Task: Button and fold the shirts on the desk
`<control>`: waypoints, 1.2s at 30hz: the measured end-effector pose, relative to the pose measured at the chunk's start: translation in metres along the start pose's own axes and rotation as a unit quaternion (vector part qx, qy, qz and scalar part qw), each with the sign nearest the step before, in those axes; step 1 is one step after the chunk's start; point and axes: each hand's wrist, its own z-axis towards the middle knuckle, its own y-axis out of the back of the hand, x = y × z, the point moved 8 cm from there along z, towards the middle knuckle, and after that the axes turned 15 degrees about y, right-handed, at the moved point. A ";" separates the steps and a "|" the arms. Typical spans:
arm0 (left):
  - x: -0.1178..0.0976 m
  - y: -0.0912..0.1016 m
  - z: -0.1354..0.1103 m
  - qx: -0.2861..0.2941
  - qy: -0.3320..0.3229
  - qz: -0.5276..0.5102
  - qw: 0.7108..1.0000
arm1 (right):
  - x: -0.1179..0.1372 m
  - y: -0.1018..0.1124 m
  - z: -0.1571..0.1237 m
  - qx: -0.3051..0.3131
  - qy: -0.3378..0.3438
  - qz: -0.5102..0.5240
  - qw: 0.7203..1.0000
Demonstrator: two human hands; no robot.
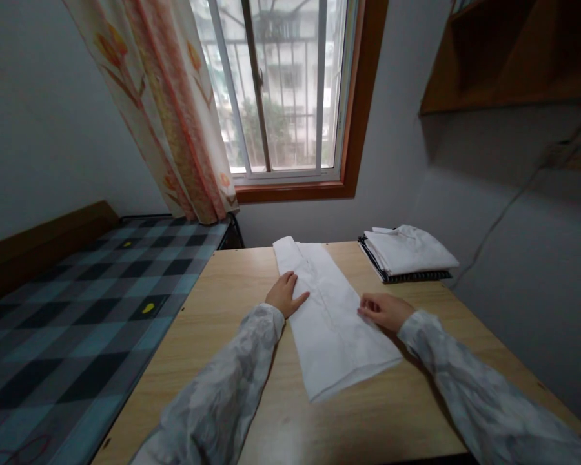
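Note:
A white garment (326, 316), folded into a long strip, lies slantwise on the wooden table; a seam or crease runs down its middle. Whether it is a shirt or another piece of clothing I cannot tell. My left hand (285, 296) rests on its left edge, fingers stretched out and thumb apart, pressing on the cloth. At the right edge, my right hand (382, 310) has its fingers curled in, with the fingertips closed at the border of the fabric. Both forearms are in loose grey-white patterned sleeves.
A second folded white garment (409, 250) sits on a black spiral-bound notebook (419, 278) at the table's (242, 274) back right. Left of the table is a bed with a checked cover (101, 323). A window (285, 90), a curtain (174, 116) and a wall shelf (513, 58) are beyond.

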 end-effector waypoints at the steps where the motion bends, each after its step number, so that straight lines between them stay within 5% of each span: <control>1: 0.002 -0.001 0.003 0.007 -0.006 -0.008 1.000 | -0.007 0.003 0.008 -0.033 0.015 0.025 0.999; 5: 0.003 -0.005 0.016 0.045 -0.036 -0.020 0.998 | -0.022 0.005 0.039 -0.159 0.106 0.033 0.981; 8: -0.001 -0.009 0.022 0.077 -0.064 -0.022 0.995 | -0.023 -0.009 0.052 -0.182 0.155 0.024 0.971; 14: -0.005 0.002 0.016 0.069 -0.132 -0.021 0.989 | -0.025 -0.029 0.044 -0.101 0.203 -0.006 0.974; 24: 0.010 0.046 -0.059 0.139 -0.289 -0.037 0.947 | -0.007 -0.008 -0.004 0.007 0.327 -0.055 0.943; 29: -0.010 0.047 -0.059 0.149 -0.247 -0.044 0.957 | 0.011 -0.017 0.009 0.005 0.352 -0.028 0.936; 36: -0.018 0.031 -0.056 0.216 -0.160 -0.031 0.963 | 0.010 -0.013 0.021 -0.028 0.267 0.060 0.961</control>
